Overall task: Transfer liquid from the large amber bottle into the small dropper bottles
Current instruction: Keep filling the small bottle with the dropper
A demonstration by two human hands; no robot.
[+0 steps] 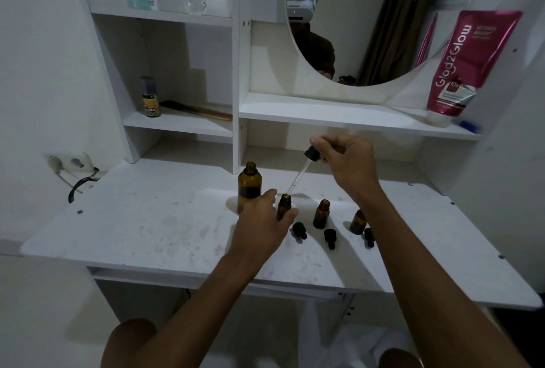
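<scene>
Two bare forearms reach over the near edge of a white desk (147, 220). Three black dropper caps (329, 238) lie on their sides in a loose row near the desk's middle, each just in front of a small bottle.

The left hand (262, 220) grips the leftmost small dropper bottle (284, 207), thumb on one side and fingers on the other, keeping it upright on the desk. To its right stand a second small bottle (321, 214) and a third small bottle (358, 221), both uncapped; the third is partly hidden by the right forearm.

Just behind the left hand, the large amber bottle (249, 186) stands upright and open, towards the back edge.

Raised above the row, the right hand (348, 161) pinches the black top of a dropper (298, 178). Its glass tube slants down to the left, with the tip at the mouth of the held bottle.

On the shelves behind are a pink tube (472, 63) leaning beside a round mirror (368, 28), a small can (151, 97) and a comb (200, 111).
</scene>
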